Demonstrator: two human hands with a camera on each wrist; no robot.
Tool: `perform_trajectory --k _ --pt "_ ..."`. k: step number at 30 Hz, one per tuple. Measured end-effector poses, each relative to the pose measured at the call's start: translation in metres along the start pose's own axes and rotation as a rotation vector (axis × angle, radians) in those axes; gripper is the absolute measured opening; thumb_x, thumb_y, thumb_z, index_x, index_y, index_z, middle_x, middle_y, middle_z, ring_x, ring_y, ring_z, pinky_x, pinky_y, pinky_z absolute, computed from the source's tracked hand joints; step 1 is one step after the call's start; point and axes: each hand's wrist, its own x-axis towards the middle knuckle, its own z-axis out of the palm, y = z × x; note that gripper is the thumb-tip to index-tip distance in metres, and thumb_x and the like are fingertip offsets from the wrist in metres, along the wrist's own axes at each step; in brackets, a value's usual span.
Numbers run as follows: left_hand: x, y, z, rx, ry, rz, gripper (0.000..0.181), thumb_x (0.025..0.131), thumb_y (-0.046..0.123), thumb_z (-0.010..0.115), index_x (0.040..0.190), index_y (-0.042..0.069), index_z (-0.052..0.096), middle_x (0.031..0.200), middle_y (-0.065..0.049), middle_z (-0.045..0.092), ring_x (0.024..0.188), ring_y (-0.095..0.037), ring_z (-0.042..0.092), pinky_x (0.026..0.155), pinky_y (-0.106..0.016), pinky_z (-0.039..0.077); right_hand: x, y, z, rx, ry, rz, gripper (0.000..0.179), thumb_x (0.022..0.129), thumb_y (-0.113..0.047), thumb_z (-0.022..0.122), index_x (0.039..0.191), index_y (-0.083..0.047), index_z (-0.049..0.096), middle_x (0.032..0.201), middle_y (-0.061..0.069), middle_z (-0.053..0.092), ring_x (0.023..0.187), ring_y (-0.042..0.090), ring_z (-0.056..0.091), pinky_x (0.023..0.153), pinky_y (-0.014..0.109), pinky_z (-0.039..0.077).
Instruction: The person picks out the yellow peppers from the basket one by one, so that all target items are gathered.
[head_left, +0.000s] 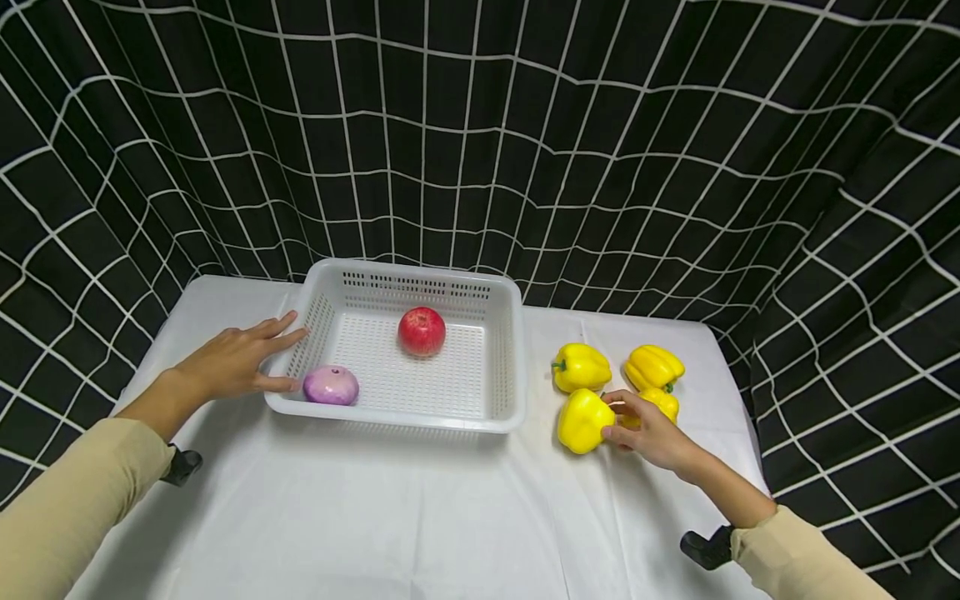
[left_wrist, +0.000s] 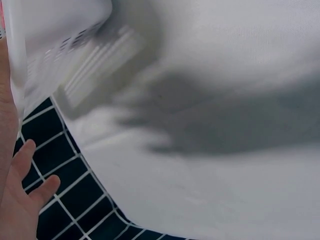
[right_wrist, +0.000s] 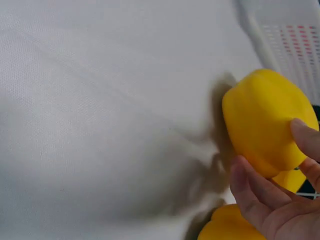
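A white perforated plastic basket (head_left: 504, 350) stands on the table, holding a red apple (head_left: 422, 332) and a purple onion (head_left: 331, 386). My left hand (head_left: 236, 360) lies at the basket's left rim with its fingers spread and straight. At the table's right side, my right hand (head_left: 651, 433) holds a yellow bell pepper (head_left: 582, 421) by its right side. In the right wrist view, the thumb lies on this pepper (right_wrist: 267, 120) and fingertips touch it from below. Several other yellow bell peppers are close by, one partly behind the right hand.
A white cloth (head_left: 420, 508) covers the table. Black curtains (head_left: 465, 150) with a white grid rise behind it and at both sides. One yellow bell pepper (head_left: 583, 367) lies behind the held one, another (head_left: 654, 367) farther right.
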Motion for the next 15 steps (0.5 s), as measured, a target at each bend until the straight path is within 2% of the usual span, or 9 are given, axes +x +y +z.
perform_trajectory --k 15 --pt "-0.0003 0.0016 -0.0008 0.004 -0.008 -0.009 0.084 0.087 0.052 0.071 0.151 0.009 0.041 0.160 -0.021 0.027 0.140 -0.047 0.035 0.104 -0.069 0.035 0.0000 0.0017 0.0017 -0.036 -0.009 0.067 0.060 0.098 -0.022 0.064 0.148 -0.001 0.037 0.146 0.036 0.039 0.121 0.041 0.055 0.088 0.040 0.058"
